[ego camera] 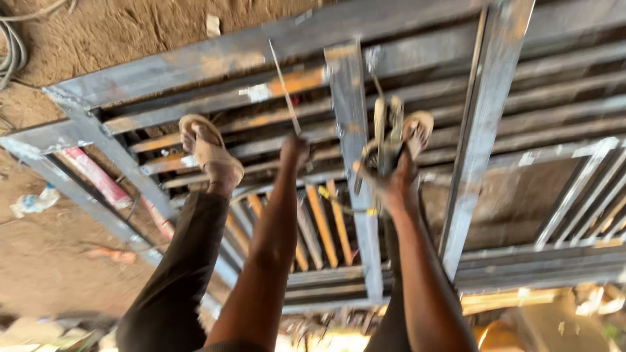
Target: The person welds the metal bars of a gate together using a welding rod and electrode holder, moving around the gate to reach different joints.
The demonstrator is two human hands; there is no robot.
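Gate frame: a large grey steel frame with rust-orange patches lies flat under you, filling most of the view. Its slats run crosswise and two upright bars run away from you.
Ground: brown dirt shows at the left and top, beyond the frame's edge.
Legs: you stand on the frame in dark trousers. Your left sandal rests on the slats at left; your right sandal sits beside the centre bar.
Centre bar: a grey upright between your two arms, running from near your feet to the top rail.
Red-and-white pipe: lies on the dirt under the frame's left corner.
Left hand: your fingers are closed around the lower end of the welding rod; blur hides the exact grip.
Right hand: your fingers are wrapped on the electrode holder, just right of the centre bar.
Electrode holder: a pale, worn clamp tool, pointing away from you above the slats.
Welding rod: a thin grey stick, slanting up and left from your left hand, over the slats.
Cable: grey loops at the far left edge, on the dirt.
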